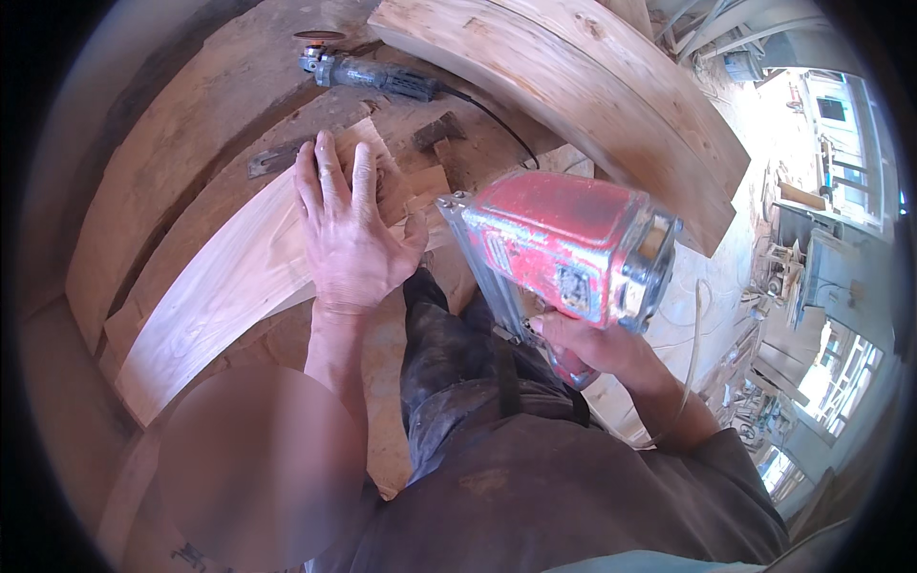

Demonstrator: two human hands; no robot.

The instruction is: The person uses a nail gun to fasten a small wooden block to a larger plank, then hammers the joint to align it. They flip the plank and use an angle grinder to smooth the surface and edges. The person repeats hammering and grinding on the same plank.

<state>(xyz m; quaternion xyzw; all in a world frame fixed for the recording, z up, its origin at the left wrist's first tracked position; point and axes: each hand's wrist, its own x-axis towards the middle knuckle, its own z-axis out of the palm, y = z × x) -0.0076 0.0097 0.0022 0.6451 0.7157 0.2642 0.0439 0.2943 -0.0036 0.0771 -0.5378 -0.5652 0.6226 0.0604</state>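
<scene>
A pale curved board (224, 263) lies left of centre in the frame, its long axis running from the lower left up to the upper middle. The left hand (355, 253) is the nearer one: it rests palm down across the board's upper end, fingers straight and a little spread, thumb out to the right, pressing flat and wrapped around nothing. From those fingers, most of the board stretches away down and to the left.

The right hand (607, 344), right of centre, is closed around the grip of a worn red nail gun (554, 244); whether a finger sits on the trigger cannot be seen. The gun's metal nose faces left, toward the board's upper end, and appears just right of the left thumb. How much height separates the nose from the wood cannot be told. That thumb and a small wood offcut (427, 181) show between the nose and the board.

Farther out, a dark flat piece (275, 159) lies just beyond the left fingertips, and a dark block (439, 132) lies up and to the right of them. An angle grinder (373, 76) lies at the upper middle, its black cord (501, 124) trailing right beside thick curved timbers (573, 91). A thin hose (690, 368) hangs near the right forearm.
</scene>
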